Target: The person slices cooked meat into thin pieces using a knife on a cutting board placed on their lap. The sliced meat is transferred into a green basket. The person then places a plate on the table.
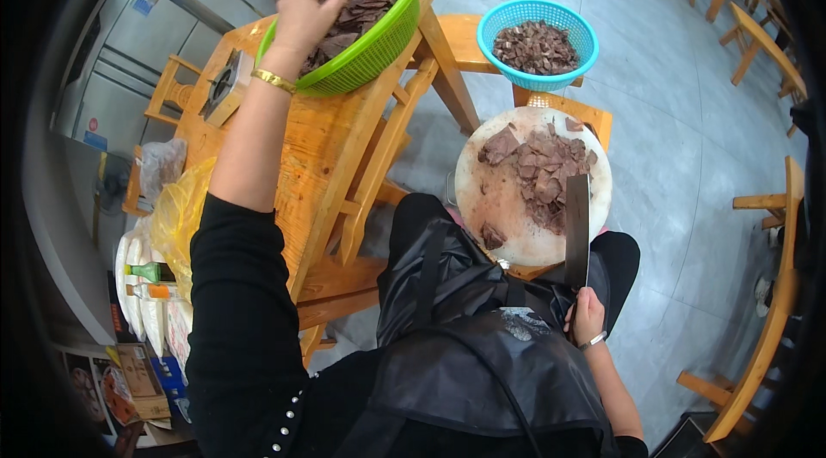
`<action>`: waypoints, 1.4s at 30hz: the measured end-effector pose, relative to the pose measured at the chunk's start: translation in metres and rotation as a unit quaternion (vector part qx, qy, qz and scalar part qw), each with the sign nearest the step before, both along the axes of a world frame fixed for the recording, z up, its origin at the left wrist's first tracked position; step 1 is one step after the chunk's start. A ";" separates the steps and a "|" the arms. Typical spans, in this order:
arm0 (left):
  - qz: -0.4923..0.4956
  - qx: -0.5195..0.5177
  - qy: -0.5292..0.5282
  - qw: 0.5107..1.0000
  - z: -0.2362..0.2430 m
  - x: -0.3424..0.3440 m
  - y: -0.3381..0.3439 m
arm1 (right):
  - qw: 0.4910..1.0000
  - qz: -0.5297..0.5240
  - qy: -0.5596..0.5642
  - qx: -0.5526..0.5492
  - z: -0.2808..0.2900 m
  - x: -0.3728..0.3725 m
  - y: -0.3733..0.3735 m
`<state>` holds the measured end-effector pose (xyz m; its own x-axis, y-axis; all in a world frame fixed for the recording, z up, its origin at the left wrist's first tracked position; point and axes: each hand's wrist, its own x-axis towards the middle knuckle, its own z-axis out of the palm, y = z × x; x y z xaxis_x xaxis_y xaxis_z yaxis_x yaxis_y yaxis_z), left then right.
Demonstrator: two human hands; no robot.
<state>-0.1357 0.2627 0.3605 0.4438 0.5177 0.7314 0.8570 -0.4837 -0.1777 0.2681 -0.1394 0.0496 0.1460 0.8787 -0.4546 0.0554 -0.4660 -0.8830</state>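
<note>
My left hand (pixel 308 9) reaches over the left rim of a large green plastic basket (pixel 391 43), fingers apart and a little blurred, with nothing visible in them. Brown slices of cooked meat (pixel 372 4) fill that basket. Down at the right, my right hand (pixel 587 313) is closed round the handle of a cleaver (pixel 577 226). Its blade stands upright at the right part of a round white chopping board (pixel 486 191), beside a heap of sliced meat (pixel 546 170). A smaller piece of meat (pixel 492 236) lies apart near the board's front edge.
A blue plastic basket (pixel 588 49) with chopped meat sits beyond the board on a wooden stool. The green basket is on a wooden table (pixel 323 148), with a portable stove (pixel 228 86) and plastic bags (pixel 185 209) to its left. Wooden benches (pixel 774 303) line the right.
</note>
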 end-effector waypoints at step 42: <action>0.097 -0.516 -0.303 0.795 -0.364 0.062 -0.152 | 0.912 0.295 -0.281 0.034 0.015 -0.029 0.089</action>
<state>-0.0739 0.1109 -0.0036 0.0105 0.9968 -0.0789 0.7099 0.0482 0.7026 0.2396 -0.0507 0.0649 -0.1688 0.9028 -0.3955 0.7327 -0.1535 -0.6631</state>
